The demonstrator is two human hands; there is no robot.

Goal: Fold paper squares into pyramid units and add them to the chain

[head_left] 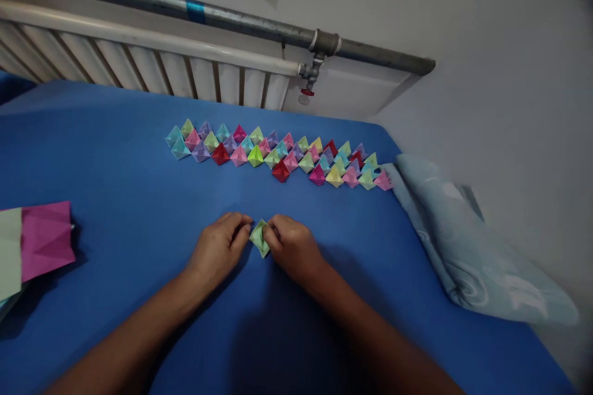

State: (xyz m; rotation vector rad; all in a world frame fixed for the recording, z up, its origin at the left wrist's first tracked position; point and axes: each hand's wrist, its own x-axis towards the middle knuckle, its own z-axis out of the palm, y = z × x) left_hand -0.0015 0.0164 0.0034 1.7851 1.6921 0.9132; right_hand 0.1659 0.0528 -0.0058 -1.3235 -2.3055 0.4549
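A small pale green folded-paper piece (260, 238), diamond-shaped with raised folds, is between my two hands over the blue surface. My right hand (293, 244) is closed, with its thumb and forefinger pinching the right side of this piece. Close by the piece's left corner, my left hand (217, 242) has its fingers curled in and its thumb near the forefinger. Whether those left fingertips hold anything, I cannot make out. Beyond both hands lie rows of similar folded-paper pieces (255, 156) in pink, red, blue, purple, green and yellow.
Creased paper sheets, magenta (47, 237) and pale green (10, 253), are stacked at the left. A folded light-blue blanket (467, 247) lies at the right by the wall. Behind the blue surface (139, 185) stand a white radiator (176, 71) and a metal pipe (254, 20).
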